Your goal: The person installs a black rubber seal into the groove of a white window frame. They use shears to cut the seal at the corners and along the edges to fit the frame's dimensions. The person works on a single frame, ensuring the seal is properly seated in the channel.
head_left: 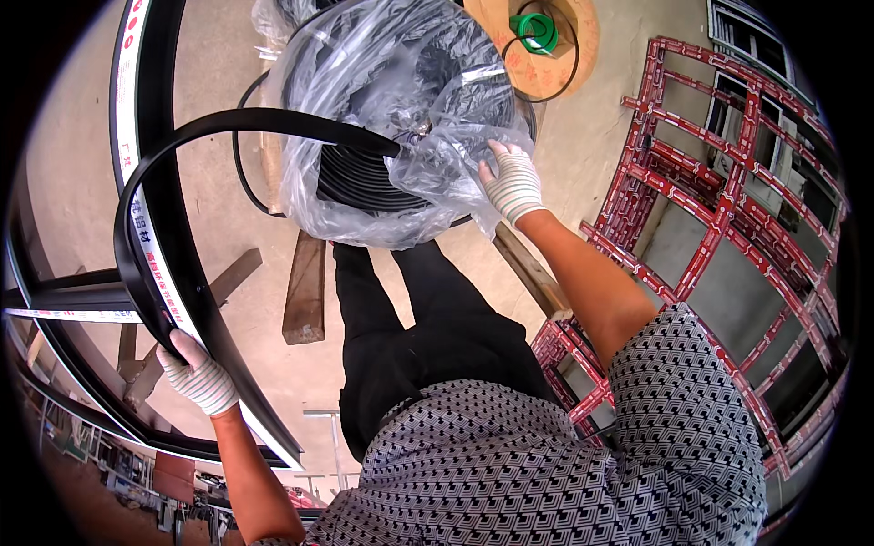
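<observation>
The left hand (198, 375) grips the black rubber-like strip (246, 121) arching from its coil (364, 185), the right hand (513, 185) clutches the plastic bag (446, 177), and unwinding seems in hand, calling for snag-free slack.

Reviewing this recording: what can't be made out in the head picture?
All in the head view:
Black strip's upper end: covered by the clear plastic.
Lower ends of the black trousers: behind the plastic.
Top of the plastic: cut off by the upper edge.
Right hand's palm, hence its grip: hidden by the hand's back.
Items at lower left: too small, blurred.
</observation>
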`<act>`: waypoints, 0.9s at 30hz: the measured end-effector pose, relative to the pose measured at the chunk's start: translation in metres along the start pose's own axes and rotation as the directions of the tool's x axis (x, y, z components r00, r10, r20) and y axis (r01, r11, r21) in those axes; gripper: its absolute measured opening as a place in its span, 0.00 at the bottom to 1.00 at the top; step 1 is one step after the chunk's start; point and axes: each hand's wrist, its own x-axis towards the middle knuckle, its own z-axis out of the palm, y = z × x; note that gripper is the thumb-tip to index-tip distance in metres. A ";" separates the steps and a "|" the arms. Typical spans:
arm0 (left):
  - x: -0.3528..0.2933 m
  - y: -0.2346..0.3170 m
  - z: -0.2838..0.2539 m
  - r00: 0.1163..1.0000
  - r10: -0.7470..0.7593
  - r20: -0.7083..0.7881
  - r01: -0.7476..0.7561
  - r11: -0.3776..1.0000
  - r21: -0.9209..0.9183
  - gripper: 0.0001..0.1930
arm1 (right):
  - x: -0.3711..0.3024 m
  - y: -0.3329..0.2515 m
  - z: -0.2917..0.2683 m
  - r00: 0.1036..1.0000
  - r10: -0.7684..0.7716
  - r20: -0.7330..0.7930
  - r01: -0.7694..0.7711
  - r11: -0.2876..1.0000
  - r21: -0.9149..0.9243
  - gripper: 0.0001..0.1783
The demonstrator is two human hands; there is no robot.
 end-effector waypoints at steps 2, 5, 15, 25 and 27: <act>-0.003 0.002 0.003 1.000 0.009 -0.029 -0.009 1.000 -0.012 0.17 | 0.003 -0.016 -0.002 0.998 -0.061 -0.002 0.061 0.998 -0.003 0.27; -0.008 0.015 0.037 1.000 0.010 -0.024 -0.012 0.997 -0.081 0.18 | 0.048 -0.011 0.000 0.980 -0.185 -0.068 0.183 0.983 -0.029 0.25; -0.013 0.000 0.011 0.994 -0.031 -0.107 0.034 0.999 0.022 0.23 | 0.160 -0.065 0.086 0.848 0.176 0.499 -0.188 0.982 -0.027 0.27; -0.024 -0.050 -0.027 0.993 0.119 0.002 -0.117 0.972 0.203 0.23 | 0.165 -0.076 0.134 0.639 0.604 0.476 -0.606 0.777 -0.172 0.30; -0.025 -0.059 -0.039 0.986 0.144 0.082 -0.162 0.942 0.296 0.27 | 0.154 -0.102 0.123 0.540 0.717 0.440 -0.780 0.623 -0.057 0.29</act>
